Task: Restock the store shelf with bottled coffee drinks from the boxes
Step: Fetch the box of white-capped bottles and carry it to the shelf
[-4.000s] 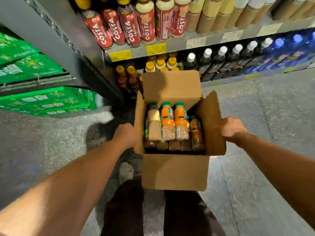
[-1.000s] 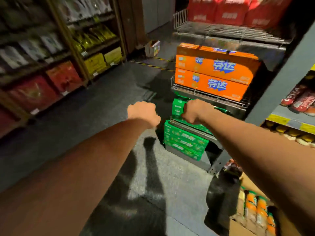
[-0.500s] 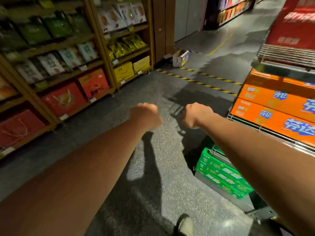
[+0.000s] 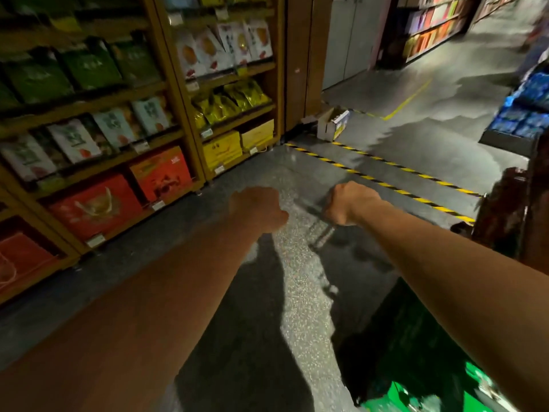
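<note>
Above aisle floor (image 4: 297, 292), left hand (image 4: 258, 208) and right hand (image 4: 350, 205) were curled, empty. Coffee bottles (out of view) judged rigid, slick, weighty: grip mid-body, not cap.

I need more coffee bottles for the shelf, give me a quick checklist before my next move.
1. Left hand free: ok, curled, holding nothing.
2. Right hand free: ok, same.
3. Coffee box in sight: not ok, none visible.
4. Floor straight ahead unobstructed up to the striped tape: ok.
5. Open carton past the tape holds coffee: cannot tell.
</note>
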`<state>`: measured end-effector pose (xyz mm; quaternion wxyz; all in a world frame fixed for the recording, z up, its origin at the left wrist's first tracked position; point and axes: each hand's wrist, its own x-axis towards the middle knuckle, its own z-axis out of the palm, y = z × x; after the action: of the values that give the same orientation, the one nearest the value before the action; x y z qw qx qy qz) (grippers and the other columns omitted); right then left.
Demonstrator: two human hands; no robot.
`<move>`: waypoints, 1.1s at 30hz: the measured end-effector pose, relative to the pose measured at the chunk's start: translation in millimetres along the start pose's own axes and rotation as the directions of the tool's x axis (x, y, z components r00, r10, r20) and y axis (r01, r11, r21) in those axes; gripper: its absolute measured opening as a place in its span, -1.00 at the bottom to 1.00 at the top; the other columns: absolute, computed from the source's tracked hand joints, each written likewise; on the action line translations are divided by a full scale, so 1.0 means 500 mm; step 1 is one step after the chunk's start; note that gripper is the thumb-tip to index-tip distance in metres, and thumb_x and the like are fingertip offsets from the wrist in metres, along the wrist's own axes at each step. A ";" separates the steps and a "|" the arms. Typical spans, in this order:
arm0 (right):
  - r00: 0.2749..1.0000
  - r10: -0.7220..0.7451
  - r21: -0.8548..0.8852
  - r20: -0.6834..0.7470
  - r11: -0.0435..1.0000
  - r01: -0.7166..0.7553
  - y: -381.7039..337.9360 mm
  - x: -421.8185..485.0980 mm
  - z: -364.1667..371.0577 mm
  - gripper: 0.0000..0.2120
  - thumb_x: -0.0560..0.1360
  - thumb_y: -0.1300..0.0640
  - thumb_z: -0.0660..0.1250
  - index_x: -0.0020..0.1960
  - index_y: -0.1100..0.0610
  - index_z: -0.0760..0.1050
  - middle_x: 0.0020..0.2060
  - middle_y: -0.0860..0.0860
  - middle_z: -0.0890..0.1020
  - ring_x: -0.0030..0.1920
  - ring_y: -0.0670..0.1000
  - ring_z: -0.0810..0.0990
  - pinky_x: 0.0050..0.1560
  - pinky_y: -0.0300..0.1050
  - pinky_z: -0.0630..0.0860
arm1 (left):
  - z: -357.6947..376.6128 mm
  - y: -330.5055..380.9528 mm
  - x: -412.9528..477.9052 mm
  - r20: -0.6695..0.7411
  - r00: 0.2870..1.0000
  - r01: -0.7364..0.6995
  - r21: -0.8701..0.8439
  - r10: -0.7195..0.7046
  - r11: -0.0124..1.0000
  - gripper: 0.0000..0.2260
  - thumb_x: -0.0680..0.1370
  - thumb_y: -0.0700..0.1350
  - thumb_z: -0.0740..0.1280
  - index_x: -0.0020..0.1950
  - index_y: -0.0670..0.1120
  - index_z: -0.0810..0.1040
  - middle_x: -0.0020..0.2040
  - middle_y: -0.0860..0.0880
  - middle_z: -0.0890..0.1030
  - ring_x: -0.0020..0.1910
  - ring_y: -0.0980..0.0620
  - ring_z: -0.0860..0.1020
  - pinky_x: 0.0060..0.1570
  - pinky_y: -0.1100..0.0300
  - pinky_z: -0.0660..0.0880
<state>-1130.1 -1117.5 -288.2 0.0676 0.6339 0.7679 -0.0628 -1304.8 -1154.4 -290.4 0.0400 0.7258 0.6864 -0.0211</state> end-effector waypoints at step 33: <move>0.977 0.195 -0.004 -0.083 0.981 -0.196 0.537 1.611 -0.289 -0.70 0.46 0.00 0.21 0.12 0.10 0.51 0.17 0.10 0.55 0.17 0.17 0.54 -0.02 -0.06 0.41 | -0.190 0.096 1.783 0.067 0.975 -0.211 -0.017 0.212 0.977 -0.74 0.54 0.04 0.24 0.19 0.00 0.49 0.06 -0.06 0.53 -0.09 -0.07 0.44 -0.18 0.12 0.35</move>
<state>-1020.8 -263.5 -296.9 0.0457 0.7081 0.7042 -0.0251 -1208.9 -262.2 -270.4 0.0689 0.7934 0.6036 -0.0380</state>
